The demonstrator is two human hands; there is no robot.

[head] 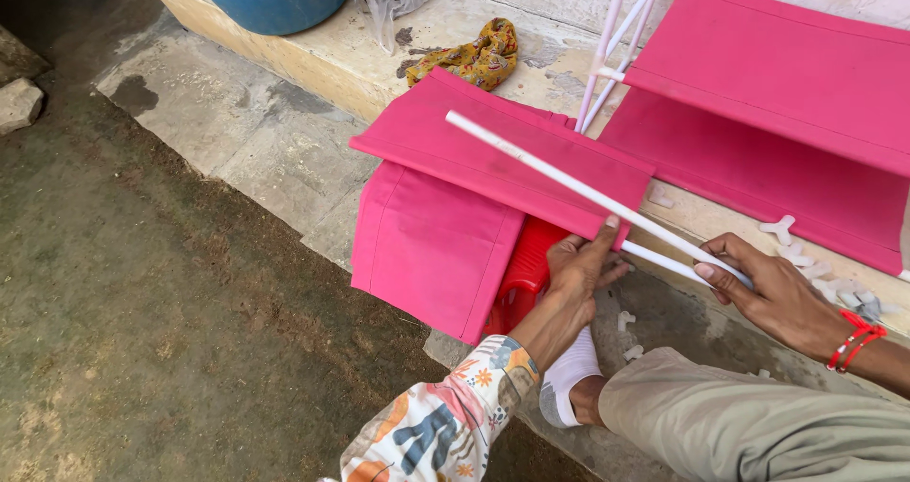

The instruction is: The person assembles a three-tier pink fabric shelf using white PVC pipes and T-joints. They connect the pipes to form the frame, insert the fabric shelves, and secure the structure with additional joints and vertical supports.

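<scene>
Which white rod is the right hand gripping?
The loose white rod lying diagonally across the folded pink fabric panel, its near end in the right hand. The other white rods stand joined in the frame behind.

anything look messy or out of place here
Small white plastic connectors lie scattered loose over the stone ledge by the right hand, a few down near the foot. A crumpled yellow cloth lies dumped behind the pink fabric panel.
</scene>
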